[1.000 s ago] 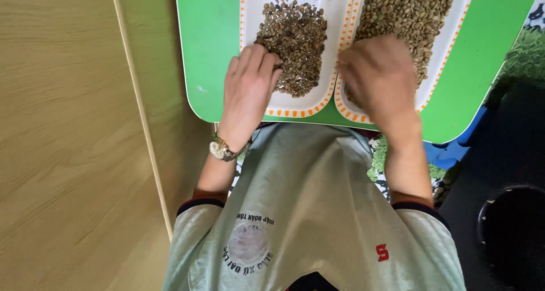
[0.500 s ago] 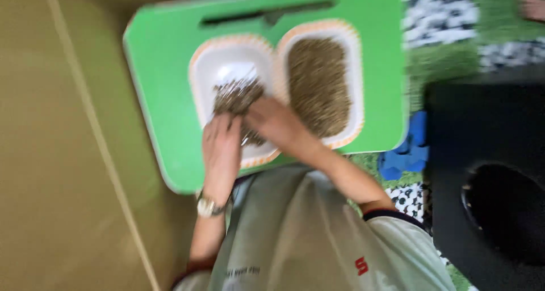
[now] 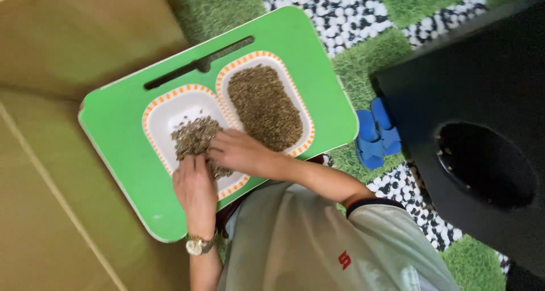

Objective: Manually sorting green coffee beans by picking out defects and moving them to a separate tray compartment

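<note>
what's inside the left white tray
The left tray holds a pile of dark beans at its near end; its far end is bare. Both hands, left and right, cover part of the pile.

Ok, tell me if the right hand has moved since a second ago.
Yes. The right hand has crossed from the fuller tray to the left tray, beside the left hand.

The right hand [image 3: 241, 152] hides part of the dark beans [image 3: 196, 138]; its fingers' grip cannot be told
</note>
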